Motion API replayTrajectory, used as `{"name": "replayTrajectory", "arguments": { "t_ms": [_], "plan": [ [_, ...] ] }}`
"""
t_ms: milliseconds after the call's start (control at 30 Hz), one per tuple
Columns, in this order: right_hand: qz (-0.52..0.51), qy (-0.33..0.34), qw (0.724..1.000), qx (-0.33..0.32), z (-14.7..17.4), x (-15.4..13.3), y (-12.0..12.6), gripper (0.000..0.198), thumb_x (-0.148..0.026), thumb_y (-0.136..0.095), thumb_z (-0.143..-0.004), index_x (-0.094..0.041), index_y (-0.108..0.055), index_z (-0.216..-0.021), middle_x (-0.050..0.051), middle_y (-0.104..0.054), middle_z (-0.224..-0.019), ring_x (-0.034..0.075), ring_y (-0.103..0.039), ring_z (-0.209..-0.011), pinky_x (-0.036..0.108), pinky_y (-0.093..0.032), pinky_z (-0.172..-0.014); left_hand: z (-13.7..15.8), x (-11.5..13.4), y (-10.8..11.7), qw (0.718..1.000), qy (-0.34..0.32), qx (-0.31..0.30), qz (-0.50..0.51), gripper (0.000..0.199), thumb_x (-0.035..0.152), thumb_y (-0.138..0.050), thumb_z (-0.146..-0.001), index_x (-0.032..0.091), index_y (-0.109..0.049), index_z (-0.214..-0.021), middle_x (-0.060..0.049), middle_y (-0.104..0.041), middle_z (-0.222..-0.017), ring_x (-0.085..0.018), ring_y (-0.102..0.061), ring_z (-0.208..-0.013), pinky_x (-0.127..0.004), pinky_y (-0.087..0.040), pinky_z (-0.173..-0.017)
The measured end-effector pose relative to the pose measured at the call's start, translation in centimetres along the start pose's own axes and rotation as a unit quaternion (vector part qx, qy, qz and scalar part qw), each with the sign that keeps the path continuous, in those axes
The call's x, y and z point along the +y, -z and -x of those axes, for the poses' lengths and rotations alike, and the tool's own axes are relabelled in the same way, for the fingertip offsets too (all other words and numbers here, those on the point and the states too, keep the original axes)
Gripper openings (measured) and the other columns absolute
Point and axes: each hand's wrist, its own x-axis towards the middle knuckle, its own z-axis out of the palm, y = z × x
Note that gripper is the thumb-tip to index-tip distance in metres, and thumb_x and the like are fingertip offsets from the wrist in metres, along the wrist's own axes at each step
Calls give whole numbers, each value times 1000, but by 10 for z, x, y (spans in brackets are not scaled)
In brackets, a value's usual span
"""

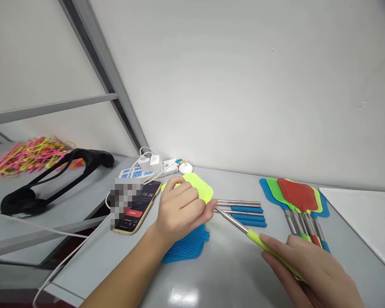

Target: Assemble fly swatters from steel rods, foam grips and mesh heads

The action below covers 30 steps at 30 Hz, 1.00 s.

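My left hand is closed around a yellow-green mesh fly swatter head, which shows beyond its fingers. In my right hand is a yellow-green fly swatter handle with a thin metal rod. The rod's far end meets my left thumb and fingertips; the joint itself is hidden. Under my left wrist a blue swatter head lies on the table. Behind the rod are several metal rods with blue grips. To the right lie several whole fly swatters, red, green and blue, heads overlapping.
A phone and a power strip with white chargers and cables are on the left. Past them are a black strap-like frame, a pile of colourful cords and a metal rack. A white panel lies right.
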Motion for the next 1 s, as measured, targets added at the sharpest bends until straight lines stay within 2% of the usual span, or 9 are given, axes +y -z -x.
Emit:
{"name": "replayTrajectory", "arguments": {
  "t_ms": [133,233,333,433,567,633,833,933,1000],
  "plan": [
    [91,64,993,39,2,5,-4,30,-18,-53,-92,-22,-59,-122,-3,-50,-55,14,-47,-46,26,-35,-45,17,12,-10,977,2,175,121,28,21,-56,-86,22,-50,-59,2,-44,-51,-13,-38,-50,-34,-27,-60],
    [110,66,989,68,0,14,-7,30,-17,-50,-94,-22,-55,-123,-4,-47,-56,14,-45,-46,26,-32,-45,27,29,-26,937,77,146,309,40,36,-46,-95,21,-52,-58,1,-39,-50,-14,-33,-49,-34,-22,-55],
    [113,80,987,83,0,22,-7,37,-13,-52,-91,-24,-53,-127,-5,-47,-57,14,-44,-48,26,-32,-48,25,47,-42,786,297,50,540,52,57,-37,-96,20,-54,-64,1,-37,-57,-12,-30,-50,-31,-22,-52],
    [105,114,984,84,1,24,-5,49,-9,-56,-88,-25,-49,-134,-4,-50,-59,14,-45,-52,28,-33,-52,16,55,-50,623,405,81,665,60,78,-41,-83,20,-59,-79,0,-46,-71,-11,-37,-55,-28,-32,-54],
    [81,156,983,45,3,20,-6,58,-6,-59,-85,-24,-46,-139,-4,-56,-61,14,-49,-53,29,-36,-55,7,53,-50,540,467,147,685,58,69,-45,-88,17,-67,-101,-7,-61,-90,-16,-53,-75,-28,-43,-69],
    [72,157,984,31,3,18,-8,58,-6,-59,-85,-23,-46,-139,-4,-58,-62,14,-50,-54,29,-37,-56,6,51,-49,535,492,167,665,44,57,-50,-92,17,-69,-98,-7,-64,-89,-16,-56,-80,-27,-45,-72],
    [23,52,998,8,5,12,-12,41,-15,-54,-91,-24,-56,-130,0,-65,-69,15,-58,-57,26,-42,-52,7,51,-52,601,495,150,610,41,49,-46,-97,17,-71,-88,-6,-70,-86,-18,-62,-84,-30,-48,-82],
    [-111,-97,988,-40,4,5,-13,29,-28,-52,-94,-26,-65,-119,5,-71,-84,19,-67,-74,25,-52,-65,7,54,-53,605,491,155,607,42,50,-44,-97,18,-70,-86,-7,-73,-84,-20,-65,-90,-34,-48,-87],
    [-215,-235,944,-83,1,2,-15,29,-42,-52,-94,-25,-71,-107,4,-65,-72,19,-63,-69,26,-51,-63,8,55,-52,613,488,147,604,43,52,-42,-97,19,-68,-86,-7,-74,-84,-21,-66,-88,-36,-47,-89]
  ]
}}
